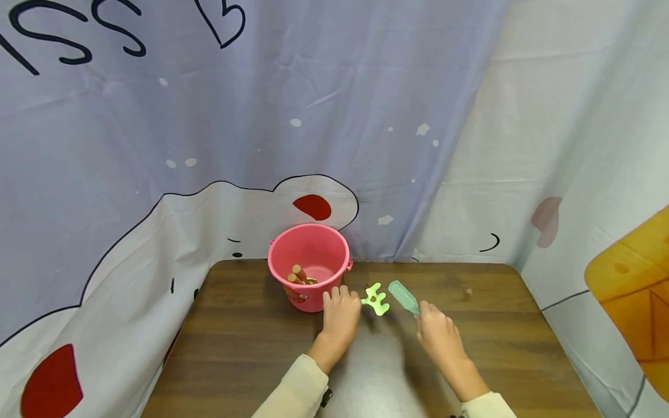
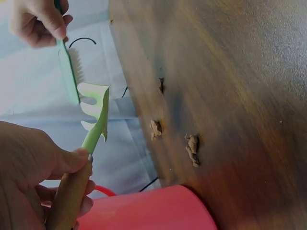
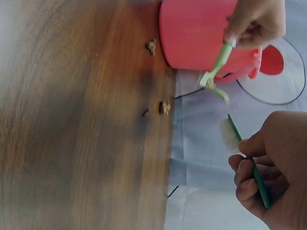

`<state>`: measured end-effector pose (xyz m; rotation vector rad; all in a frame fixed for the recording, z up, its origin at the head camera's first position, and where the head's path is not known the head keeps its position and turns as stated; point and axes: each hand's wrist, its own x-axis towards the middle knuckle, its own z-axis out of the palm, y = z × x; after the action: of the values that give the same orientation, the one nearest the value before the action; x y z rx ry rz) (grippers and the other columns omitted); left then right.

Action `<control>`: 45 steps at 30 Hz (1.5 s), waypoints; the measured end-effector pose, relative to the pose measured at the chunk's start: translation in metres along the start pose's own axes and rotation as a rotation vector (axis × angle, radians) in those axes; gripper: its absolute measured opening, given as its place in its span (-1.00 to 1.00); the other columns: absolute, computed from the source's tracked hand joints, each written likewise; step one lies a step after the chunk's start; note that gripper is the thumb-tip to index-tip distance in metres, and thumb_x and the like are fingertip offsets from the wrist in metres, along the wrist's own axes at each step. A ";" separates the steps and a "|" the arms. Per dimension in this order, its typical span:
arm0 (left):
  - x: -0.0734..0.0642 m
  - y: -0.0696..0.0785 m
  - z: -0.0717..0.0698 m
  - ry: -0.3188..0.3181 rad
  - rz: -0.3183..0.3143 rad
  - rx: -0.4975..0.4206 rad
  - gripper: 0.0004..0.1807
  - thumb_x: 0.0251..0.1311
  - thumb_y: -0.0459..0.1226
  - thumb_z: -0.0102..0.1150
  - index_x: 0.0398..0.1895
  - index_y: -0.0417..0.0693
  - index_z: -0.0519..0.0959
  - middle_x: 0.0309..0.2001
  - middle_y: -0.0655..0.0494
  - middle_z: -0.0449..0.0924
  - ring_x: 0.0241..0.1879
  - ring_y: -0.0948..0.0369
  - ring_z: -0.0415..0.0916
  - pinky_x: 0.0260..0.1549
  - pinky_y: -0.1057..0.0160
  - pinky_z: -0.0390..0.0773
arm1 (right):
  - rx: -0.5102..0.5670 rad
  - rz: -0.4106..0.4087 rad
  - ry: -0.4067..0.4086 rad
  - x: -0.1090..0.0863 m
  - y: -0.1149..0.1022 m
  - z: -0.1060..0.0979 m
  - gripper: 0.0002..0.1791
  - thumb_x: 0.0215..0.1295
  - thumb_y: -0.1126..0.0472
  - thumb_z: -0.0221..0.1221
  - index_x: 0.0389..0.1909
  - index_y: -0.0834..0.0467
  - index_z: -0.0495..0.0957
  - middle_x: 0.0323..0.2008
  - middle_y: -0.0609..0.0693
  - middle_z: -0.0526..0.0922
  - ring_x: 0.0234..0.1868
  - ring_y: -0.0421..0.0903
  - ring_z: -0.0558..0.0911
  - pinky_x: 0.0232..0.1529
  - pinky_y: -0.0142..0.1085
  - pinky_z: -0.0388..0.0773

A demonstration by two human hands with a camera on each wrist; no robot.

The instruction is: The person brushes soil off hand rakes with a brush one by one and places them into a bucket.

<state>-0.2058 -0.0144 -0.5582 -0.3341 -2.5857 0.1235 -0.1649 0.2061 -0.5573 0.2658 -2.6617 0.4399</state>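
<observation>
My left hand (image 1: pixel 341 318) grips the wooden handle of a small light-green hand rake (image 2: pixel 97 125), its tines held up off the table. A bit of brown stuff seems to sit at the tines in the right wrist view. In my right hand (image 1: pixel 440 332) is a green brush (image 1: pixel 403 296) with pale bristles, pinched by its handle and raised close to the rake without clear contact. Small brown clumps (image 2: pixel 193 149) lie on the wooden table (image 1: pixel 251 342) below the tools. Just left of the rake stands a pink bucket (image 1: pixel 316 299).
Wooden handles (image 1: pixel 299 271) of other tools poke up inside the bucket. A small crumb (image 1: pixel 468 292) lies toward the table's back right. A printed curtain (image 1: pixel 251 128) hangs right behind the table's far edge.
</observation>
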 end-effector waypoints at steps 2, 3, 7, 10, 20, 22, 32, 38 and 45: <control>0.000 -0.001 -0.001 0.007 -0.003 -0.002 -0.92 0.16 -0.34 0.26 -0.44 -0.03 0.70 -0.42 0.02 0.55 -0.33 0.06 0.49 -0.33 0.07 0.38 | 0.007 0.021 -0.003 0.000 0.003 -0.001 -0.76 0.21 0.37 0.35 -0.39 0.27 0.42 -0.56 0.06 0.49 -0.57 0.21 0.65 -0.65 -0.02 0.52; 0.000 -0.001 -0.001 0.008 -0.005 -0.003 -0.93 0.16 -0.33 0.26 -0.43 -0.04 0.71 -0.42 0.02 0.55 -0.33 0.06 0.49 -0.32 0.06 0.38 | 0.013 0.027 -0.004 0.000 0.003 -0.002 -0.76 0.21 0.37 0.35 -0.39 0.27 0.43 -0.56 0.06 0.49 -0.56 0.21 0.66 -0.64 -0.01 0.52; 0.000 0.000 -0.001 0.015 -0.004 -0.003 -0.92 0.17 -0.33 0.26 -0.44 -0.03 0.71 -0.43 0.02 0.55 -0.33 0.06 0.49 -0.33 0.07 0.38 | 0.034 0.007 -0.002 0.000 -0.001 -0.002 -0.78 0.23 0.35 0.35 -0.36 0.25 0.44 -0.53 0.03 0.50 -0.54 0.19 0.65 -0.62 -0.01 0.51; 0.001 0.002 0.000 0.030 0.004 -0.002 -0.91 0.15 -0.34 0.26 -0.46 -0.03 0.70 -0.44 0.03 0.54 -0.35 0.06 0.49 -0.35 0.08 0.37 | 0.035 -0.057 0.018 0.002 -0.010 0.000 -0.78 0.23 0.33 0.36 -0.33 0.24 0.46 -0.50 0.03 0.52 -0.55 0.16 0.65 -0.63 -0.04 0.50; 0.004 0.006 -0.002 0.056 0.011 -0.001 -0.95 0.08 -0.33 0.31 -0.48 -0.01 0.69 -0.45 0.05 0.53 -0.37 0.07 0.48 -0.36 0.08 0.37 | -0.063 -0.158 0.071 0.005 -0.032 0.010 -0.72 0.14 0.34 0.43 -0.32 0.27 0.47 -0.52 0.08 0.53 -0.63 0.15 0.64 -0.71 -0.04 0.49; 0.005 0.006 -0.004 0.044 0.007 0.002 -0.95 0.10 -0.33 0.30 -0.47 -0.01 0.69 -0.44 0.05 0.53 -0.36 0.06 0.48 -0.35 0.08 0.37 | -0.083 -0.159 0.071 0.005 -0.034 0.011 -0.72 0.13 0.34 0.43 -0.34 0.26 0.47 -0.53 0.08 0.53 -0.64 0.13 0.64 -0.72 -0.06 0.49; 0.007 0.003 -0.001 0.071 -0.039 0.015 -0.92 0.16 -0.32 0.21 -0.43 -0.02 0.68 -0.41 0.03 0.53 -0.33 0.05 0.48 -0.34 0.08 0.37 | -0.129 -0.225 0.129 -0.004 -0.033 0.007 -0.84 0.17 0.39 0.28 -0.42 0.25 0.45 -0.55 0.06 0.53 -0.69 0.00 0.54 -0.77 -0.14 0.43; 0.009 0.002 0.001 0.117 -0.053 0.034 -0.91 0.17 -0.33 0.17 -0.44 -0.01 0.64 -0.40 0.01 0.52 -0.34 0.03 0.48 -0.36 0.08 0.36 | -0.144 -0.242 0.081 -0.016 -0.023 0.000 -0.67 0.06 0.34 0.48 -0.37 0.25 0.46 -0.51 0.02 0.53 -0.67 -0.10 0.49 -0.76 -0.26 0.40; 0.011 0.000 0.002 0.146 -0.051 0.030 -0.90 0.22 -0.34 0.15 -0.42 -0.01 0.62 -0.36 -0.01 0.53 -0.32 0.01 0.49 -0.35 0.08 0.36 | -0.106 -0.244 0.036 -0.026 -0.013 -0.008 -0.67 0.06 0.32 0.49 -0.30 0.25 0.49 -0.50 -0.03 0.53 -0.66 -0.20 0.48 -0.72 -0.40 0.35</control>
<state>-0.2158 -0.0118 -0.5545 -0.2563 -2.4429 0.1146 -0.1353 0.1998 -0.5582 0.5370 -2.5637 0.2226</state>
